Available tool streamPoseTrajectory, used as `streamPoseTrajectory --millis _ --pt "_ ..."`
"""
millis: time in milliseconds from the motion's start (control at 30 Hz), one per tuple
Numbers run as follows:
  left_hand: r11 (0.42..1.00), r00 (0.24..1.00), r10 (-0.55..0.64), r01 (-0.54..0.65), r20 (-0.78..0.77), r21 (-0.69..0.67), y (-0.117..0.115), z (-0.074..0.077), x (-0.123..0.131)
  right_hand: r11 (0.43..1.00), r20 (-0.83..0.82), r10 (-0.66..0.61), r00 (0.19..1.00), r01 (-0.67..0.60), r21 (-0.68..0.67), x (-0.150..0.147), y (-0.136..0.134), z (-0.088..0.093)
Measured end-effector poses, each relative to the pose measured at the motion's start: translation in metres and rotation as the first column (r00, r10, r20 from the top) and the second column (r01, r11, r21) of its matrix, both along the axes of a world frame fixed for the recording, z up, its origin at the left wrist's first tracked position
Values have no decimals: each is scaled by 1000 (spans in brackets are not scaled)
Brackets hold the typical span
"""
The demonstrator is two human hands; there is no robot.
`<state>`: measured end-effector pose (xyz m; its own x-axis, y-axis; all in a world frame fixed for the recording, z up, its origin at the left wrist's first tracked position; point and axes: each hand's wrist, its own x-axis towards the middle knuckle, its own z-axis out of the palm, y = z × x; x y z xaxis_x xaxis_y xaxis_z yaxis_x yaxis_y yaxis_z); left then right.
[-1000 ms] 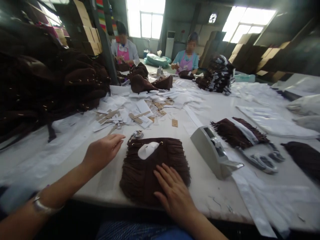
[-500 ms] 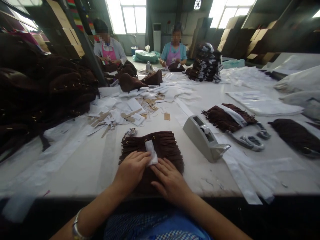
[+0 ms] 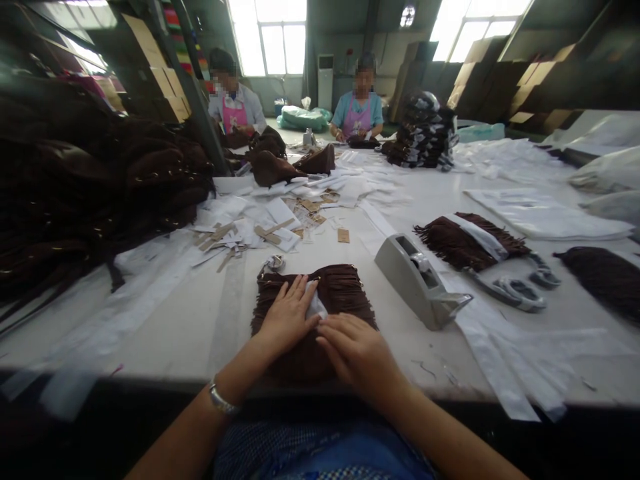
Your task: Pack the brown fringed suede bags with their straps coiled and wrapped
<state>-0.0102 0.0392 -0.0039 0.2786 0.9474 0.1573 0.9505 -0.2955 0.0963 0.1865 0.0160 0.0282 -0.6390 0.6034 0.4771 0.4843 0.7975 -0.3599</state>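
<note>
A dark brown fringed bag (image 3: 345, 283) with gold-coloured eyelets lies flat at the table's near edge. On its front is a white wrapping strip (image 3: 316, 307), partly covered by my fingers. My left hand (image 3: 289, 310) rests on the bag and the strip's left side, fingers stretched out toward the top edge. Lower right, my right hand (image 3: 357, 350) lies over the bag with its fingers extended, the tips at the strip's lower end. A small wrapped bundle (image 3: 274, 263) sits at the bag's top left corner. The bag's lower part is hidden by my hands.
A grey tape dispenser (image 3: 417, 280) stands right of the bag. Beyond it lie a banded fringed bag (image 3: 473, 240) and white strips (image 3: 500, 360). Paper scraps and tags (image 3: 270, 230) spread ahead; brown bags (image 3: 100, 167) are heaped left. Two people work across the table.
My left hand has slid up the bag, and its fingers now reach near the top edge, covering more of the strip. My right hand stays near the strip's lower end. The view has shifted slightly.
</note>
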Motion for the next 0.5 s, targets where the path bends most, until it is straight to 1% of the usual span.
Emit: streamPoseTrajectory --millis 33,100,233,333,400,500 --pt "1000 1000 6 -6 -4 -1 0 1 1 1000 -11 -9 1000 9 21 -3 5 -2" --pt "1000 1000 10 -10 6 4 -2 5 1 999 20 -11 1000 10 47 -8 13 -11" --pt "1000 999 -22 22 43 15 -18 20 -2 1000 154 -3 988 3 6 -13 19 -31" --pt "996 995 -84 81 60 44 -36 28 3 1000 191 5 982 0 -24 -11 18 -32" --pt "991 991 -110 103 77 90 -45 25 10 999 192 22 981 -15 -42 -10 18 -28" --pt "984 991 -91 75 98 160 -54 10 19 996 176 71 982 -61 -59 -3 19 -22"
